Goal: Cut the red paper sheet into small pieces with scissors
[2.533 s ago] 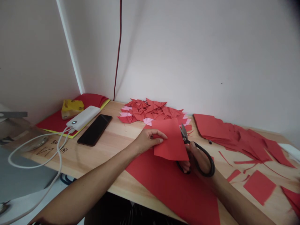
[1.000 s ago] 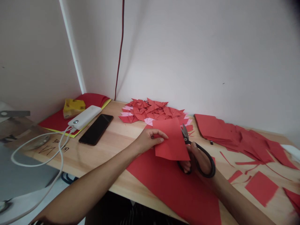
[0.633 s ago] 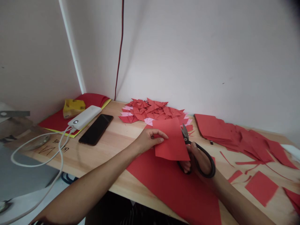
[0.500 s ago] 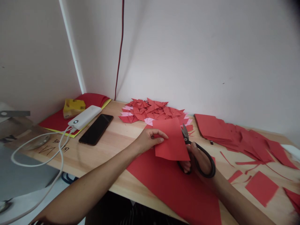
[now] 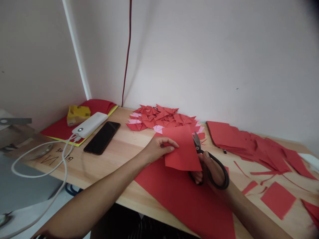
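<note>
My left hand point(image 5: 159, 148) pinches a red sheet of paper point(image 5: 181, 156) by its left side, thumb on top and fingers behind. The sheet is held above the table, over a larger red sheet point(image 5: 189, 202). In my right hand point(image 5: 210, 167) is a pair of black-handled scissors point(image 5: 197, 141), with my fingers through the loops. The blades are parted and point away from me, right at the sheet's right edge. Whether they bite into the paper I cannot tell. Part of my right fingers is hidden behind the sheet.
Folded red and pink paper pieces point(image 5: 161, 116) lie heaped by the wall. Stacked red sheets point(image 5: 234, 136) fan out at right, with a red square point(image 5: 278, 199) and thin offcuts nearer me. At left are a phone point(image 5: 102, 137), a cabled white power bank point(image 5: 93, 124) and a yellow packet point(image 5: 78, 115).
</note>
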### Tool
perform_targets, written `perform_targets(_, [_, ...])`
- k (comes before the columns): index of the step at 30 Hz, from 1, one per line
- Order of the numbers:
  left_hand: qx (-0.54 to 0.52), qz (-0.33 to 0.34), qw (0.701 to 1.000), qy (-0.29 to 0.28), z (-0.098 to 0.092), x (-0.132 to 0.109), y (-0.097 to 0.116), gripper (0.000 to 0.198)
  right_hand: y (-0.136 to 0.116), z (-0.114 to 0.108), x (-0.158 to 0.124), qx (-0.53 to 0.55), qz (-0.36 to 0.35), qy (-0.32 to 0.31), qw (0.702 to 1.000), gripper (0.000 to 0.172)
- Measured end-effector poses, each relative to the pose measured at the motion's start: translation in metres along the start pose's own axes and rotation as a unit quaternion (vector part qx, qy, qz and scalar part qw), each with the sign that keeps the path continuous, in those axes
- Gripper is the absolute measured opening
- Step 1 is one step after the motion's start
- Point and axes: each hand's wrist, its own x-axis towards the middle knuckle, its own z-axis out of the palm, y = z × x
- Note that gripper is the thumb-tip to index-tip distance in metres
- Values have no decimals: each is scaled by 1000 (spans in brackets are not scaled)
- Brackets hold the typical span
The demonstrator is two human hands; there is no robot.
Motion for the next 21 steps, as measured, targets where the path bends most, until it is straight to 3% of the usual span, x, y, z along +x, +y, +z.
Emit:
perform_targets(4, [12, 5, 1000, -1, -1, 0, 1, 13, 1, 0, 0, 49, 4, 2, 999, 67])
perform_targets(21, [4, -1, 1000, 0, 1, -1, 3, 12, -2, 2, 0, 52, 5, 7, 999, 66])
